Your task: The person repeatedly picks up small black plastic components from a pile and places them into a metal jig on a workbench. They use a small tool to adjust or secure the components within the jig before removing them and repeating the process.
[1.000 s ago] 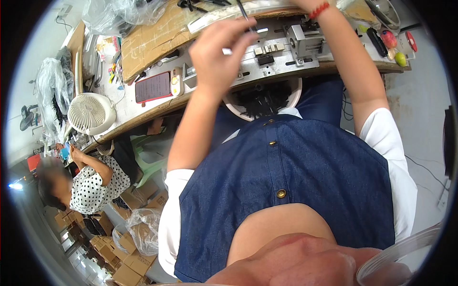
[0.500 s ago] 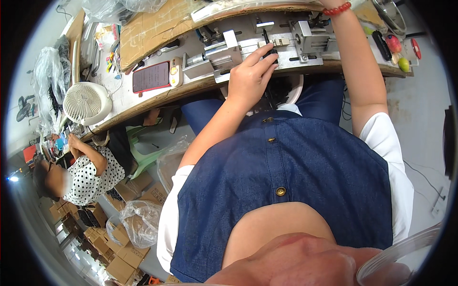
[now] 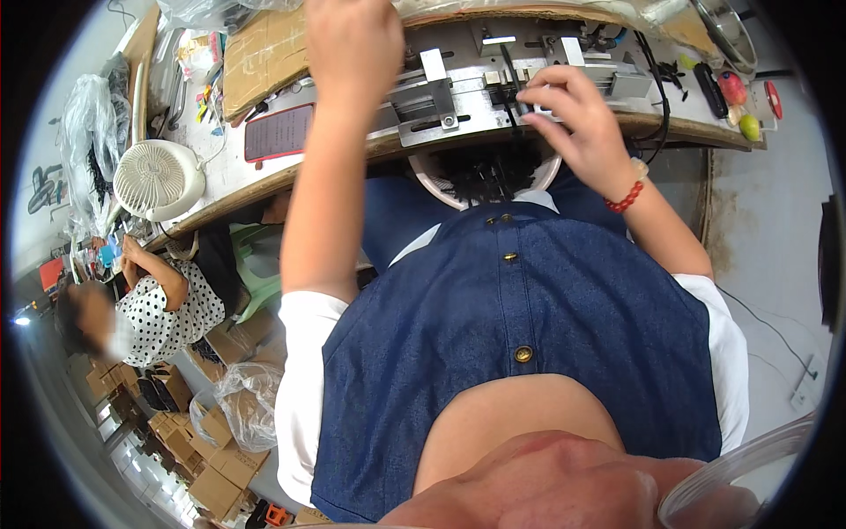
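Note:
A metal fixture (image 3: 434,115) with sliding blocks sits at the bench edge in front of me. Across its middle lies a slim black rod-like part (image 3: 508,63), pointing toward me. At the near end of that part, my right hand (image 3: 577,123) has its thumb and fingers closed around the dark piece; a red bead bracelet circles the wrist. My left hand (image 3: 357,48) is raised over the fixture's left end, its fingers cut off by the upper picture edge and blurred.
Below the bench edge, a pale basin (image 3: 425,178) holds many black parts. Left on the bench are a red-framed phone (image 3: 278,137), a white fan (image 3: 159,181) and cardboard (image 3: 264,66). Black cables (image 3: 663,97) hang at the right. A person in a dotted top (image 3: 167,313) sits farther left.
My left hand has left the black part and moved up and left. My right hand has come down from the far right to the black part.

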